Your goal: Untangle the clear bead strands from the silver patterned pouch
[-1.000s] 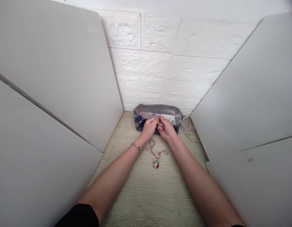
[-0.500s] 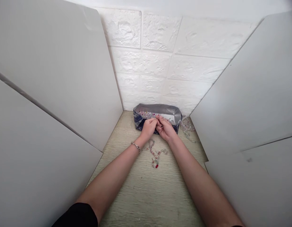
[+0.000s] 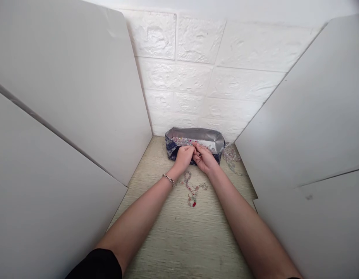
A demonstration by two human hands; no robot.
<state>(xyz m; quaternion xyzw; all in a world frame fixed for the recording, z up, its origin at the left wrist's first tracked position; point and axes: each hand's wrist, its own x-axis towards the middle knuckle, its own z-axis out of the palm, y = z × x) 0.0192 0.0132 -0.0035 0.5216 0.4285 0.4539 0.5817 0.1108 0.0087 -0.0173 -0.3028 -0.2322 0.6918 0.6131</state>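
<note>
My left hand (image 3: pixel 184 157) and my right hand (image 3: pixel 204 157) meet at the near rim of a dark blue patterned box (image 3: pixel 171 148) with a silvery lining. Many small coloured beads lie inside it. The fingers of both hands are closed in a pinch, fingertips together; whatever is between them is too small to make out. On the surface just below my hands lies a loose string of beads (image 3: pixel 191 189), pink and clear, with red ones at its near end.
A heap of strung clear and pink beads (image 3: pixel 232 155) lies right of the box. White panels (image 3: pixel 109 97) stand on the left and right, and a white brick-patterned wall (image 3: pixel 193 77) rises behind. The surface (image 3: pixel 179 240) is pale wood grain.
The whole view has shifted very slightly. My hands stay together over the box rim, with hardly any visible change in the fingers.
</note>
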